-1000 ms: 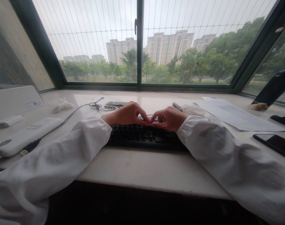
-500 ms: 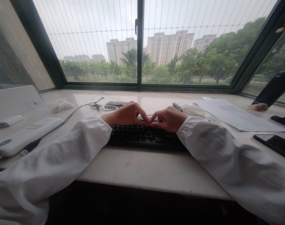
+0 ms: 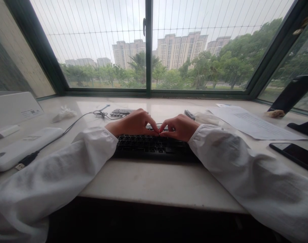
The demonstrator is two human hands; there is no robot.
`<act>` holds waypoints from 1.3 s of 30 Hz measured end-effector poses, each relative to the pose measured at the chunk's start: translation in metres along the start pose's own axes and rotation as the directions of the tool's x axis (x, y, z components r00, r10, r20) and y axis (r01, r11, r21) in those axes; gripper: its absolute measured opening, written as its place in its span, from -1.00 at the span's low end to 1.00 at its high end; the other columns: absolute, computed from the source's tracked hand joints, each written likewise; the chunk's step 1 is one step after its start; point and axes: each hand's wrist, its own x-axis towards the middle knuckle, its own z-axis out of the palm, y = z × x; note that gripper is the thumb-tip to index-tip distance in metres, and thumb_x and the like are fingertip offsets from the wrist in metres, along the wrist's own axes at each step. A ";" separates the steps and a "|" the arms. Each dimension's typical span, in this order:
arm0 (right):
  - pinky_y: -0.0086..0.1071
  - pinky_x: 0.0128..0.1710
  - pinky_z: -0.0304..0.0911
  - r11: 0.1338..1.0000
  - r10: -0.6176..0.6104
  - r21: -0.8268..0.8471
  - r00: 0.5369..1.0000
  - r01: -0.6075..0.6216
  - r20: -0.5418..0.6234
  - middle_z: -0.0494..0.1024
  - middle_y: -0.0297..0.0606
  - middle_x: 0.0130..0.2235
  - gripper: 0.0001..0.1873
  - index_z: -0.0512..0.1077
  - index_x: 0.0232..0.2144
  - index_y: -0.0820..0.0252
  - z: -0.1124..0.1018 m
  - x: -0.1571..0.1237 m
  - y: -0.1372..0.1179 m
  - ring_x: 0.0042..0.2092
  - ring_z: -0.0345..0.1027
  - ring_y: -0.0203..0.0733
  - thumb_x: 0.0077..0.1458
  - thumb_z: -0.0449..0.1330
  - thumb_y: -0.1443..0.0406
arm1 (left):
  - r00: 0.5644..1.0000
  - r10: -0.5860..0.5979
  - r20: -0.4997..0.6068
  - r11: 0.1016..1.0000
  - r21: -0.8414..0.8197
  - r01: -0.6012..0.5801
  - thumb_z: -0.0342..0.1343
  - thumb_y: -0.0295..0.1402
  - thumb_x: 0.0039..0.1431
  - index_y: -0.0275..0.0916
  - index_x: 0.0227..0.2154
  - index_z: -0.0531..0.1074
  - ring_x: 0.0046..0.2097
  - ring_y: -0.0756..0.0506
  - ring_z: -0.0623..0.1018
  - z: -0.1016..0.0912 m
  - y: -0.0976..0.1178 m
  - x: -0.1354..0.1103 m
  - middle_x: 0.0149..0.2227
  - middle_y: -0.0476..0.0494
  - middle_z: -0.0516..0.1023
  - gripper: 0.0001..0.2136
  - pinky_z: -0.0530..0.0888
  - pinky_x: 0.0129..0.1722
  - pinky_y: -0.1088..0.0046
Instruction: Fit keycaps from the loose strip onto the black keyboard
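Note:
A black keyboard lies near the front of the pale sill, with many of its keycaps off and the square sockets showing. Over its upper rows, my left hand comes in from the left, thumb and forefinger pinched together. From the other side my right hand makes the same kind of pinch, and the fingertips of both meet above the keys. Whatever lies between them is too small to make out. Behind my left hand sits a group of loose black keycaps.
A cable runs from a white power bank on the left, near a white box. Printed paper and a phone lie on the right. Behind my right hand is a small dark object. Windows close off the back.
The whole view has shifted slightly, so everything sits a little farther left. Both hands keep their pinch over the keyboard with hardly any change.

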 end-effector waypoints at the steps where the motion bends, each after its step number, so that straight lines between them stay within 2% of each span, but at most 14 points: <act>1: -0.46 -0.45 -0.01 1.000 0.001 0.000 1.000 -0.001 -0.001 0.47 -0.40 -0.53 -0.74 0.57 -0.26 0.02 0.000 0.000 0.000 -0.51 0.23 -0.37 0.01 0.22 0.10 | 1.000 0.002 -0.002 1.000 0.001 -0.002 0.22 -0.15 0.00 -0.11 -0.36 0.62 -0.59 0.11 0.28 0.000 0.000 0.000 -0.59 0.02 0.52 -0.79 0.18 -0.52 0.55; 8: -0.46 -0.44 0.00 1.000 -0.006 0.031 1.000 0.006 -0.014 0.45 -0.40 -0.55 -0.74 0.57 -0.28 0.05 0.001 0.000 0.001 -0.51 0.21 -0.37 0.01 0.23 0.11 | 1.000 0.029 -0.012 0.999 -0.018 -0.029 0.22 -0.16 0.00 -0.12 -0.39 0.63 -0.60 0.11 0.28 -0.001 0.000 0.001 -0.62 0.02 0.50 -0.81 0.19 -0.53 0.55; 24: -0.47 -0.45 0.02 0.999 -0.035 -0.021 0.999 0.035 -0.027 0.47 -0.41 -0.55 -0.76 0.57 -0.29 0.01 0.001 0.000 0.002 -0.52 0.25 -0.37 0.00 0.23 0.09 | 0.999 0.034 -0.010 0.999 -0.019 -0.034 0.20 -0.14 0.03 -0.12 -0.37 0.62 -0.58 0.10 0.28 0.000 -0.002 0.000 -0.61 0.01 0.50 -0.78 0.19 -0.52 0.56; 35: -0.46 -0.44 0.07 0.998 -0.052 -0.027 0.997 0.051 -0.056 0.50 -0.40 -0.55 -0.78 0.58 -0.32 -0.01 0.002 0.000 0.006 -0.51 0.29 -0.35 0.01 0.23 0.10 | 0.998 0.035 -0.044 0.999 0.023 -0.034 0.18 -0.10 0.04 -0.09 -0.37 0.62 -0.61 0.11 0.22 0.002 -0.002 0.000 -0.69 0.06 0.40 -0.77 0.13 -0.57 0.55; 39: -0.46 -0.43 0.08 0.998 -0.054 -0.023 0.997 0.053 -0.055 0.50 -0.40 -0.55 -0.78 0.58 -0.31 -0.01 0.002 0.000 0.005 -0.50 0.31 -0.34 0.01 0.23 0.09 | 0.999 0.038 -0.016 0.999 0.020 -0.037 0.17 -0.12 0.06 -0.08 -0.36 0.62 -0.60 0.11 0.23 0.001 -0.001 0.000 -0.66 0.06 0.43 -0.79 0.15 -0.55 0.56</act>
